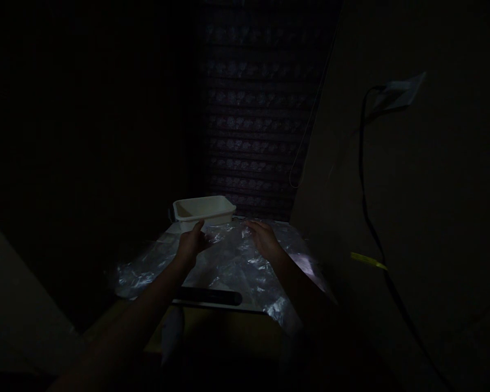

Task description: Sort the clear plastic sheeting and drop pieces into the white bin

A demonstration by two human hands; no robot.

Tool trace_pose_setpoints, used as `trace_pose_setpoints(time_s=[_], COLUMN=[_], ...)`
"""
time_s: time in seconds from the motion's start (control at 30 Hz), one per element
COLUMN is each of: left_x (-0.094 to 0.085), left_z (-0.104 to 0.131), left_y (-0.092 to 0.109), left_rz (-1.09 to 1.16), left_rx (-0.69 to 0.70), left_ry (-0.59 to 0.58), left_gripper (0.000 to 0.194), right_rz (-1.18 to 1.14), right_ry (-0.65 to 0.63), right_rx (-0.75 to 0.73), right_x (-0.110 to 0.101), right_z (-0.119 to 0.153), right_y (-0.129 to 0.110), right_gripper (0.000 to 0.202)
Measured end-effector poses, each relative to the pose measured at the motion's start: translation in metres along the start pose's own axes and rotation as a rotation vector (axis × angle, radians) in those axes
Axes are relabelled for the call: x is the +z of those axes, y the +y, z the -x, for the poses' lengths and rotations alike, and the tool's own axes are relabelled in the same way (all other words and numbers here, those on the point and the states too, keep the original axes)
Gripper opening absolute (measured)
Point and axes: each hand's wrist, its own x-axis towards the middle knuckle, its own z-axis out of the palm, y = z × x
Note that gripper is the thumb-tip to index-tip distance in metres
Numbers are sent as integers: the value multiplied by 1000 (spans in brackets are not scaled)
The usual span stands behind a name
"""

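Forearms [157, 296] are reaching over the table [251, 301] in the head view; left hand [191, 243] and right hand [264, 239] are curving inward at the plastic sheet [232, 267] spreading across it; dimness is hiding whether either is gripping; a white tub [208, 219] is standing beyond the left hand.

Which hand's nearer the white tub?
Left. The left hand is just in front of the white tub, thumb overlapping it in view; the right hand is farther, off its front right.
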Motion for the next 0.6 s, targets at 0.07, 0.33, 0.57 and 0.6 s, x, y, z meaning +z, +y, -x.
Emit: trace_pose_setpoints(time_s=[0.07, 0.33, 0.57, 0.6], left_x=[0, -1, -2, -2], left_z=[1, 0, -4, -4], left_y=[1, -2, -4, -5], left_rz=[-34, -2, -14, -28], left_rx=[12, 1, 36, 49], left_ry=[32, -77, -78, -76], left_gripper=[30, 27, 26, 26], right_rz=[-4, -48, -75, -62], right_ry=[-1, -25, -73, -73], right_rx=[-10, 12, 42, 44], right_x=[-2, -5, -6, -7], right_z=[-1, 3, 4, 4], right_y=[1, -2, -2, -1], right_gripper=[9, 10, 7, 7])
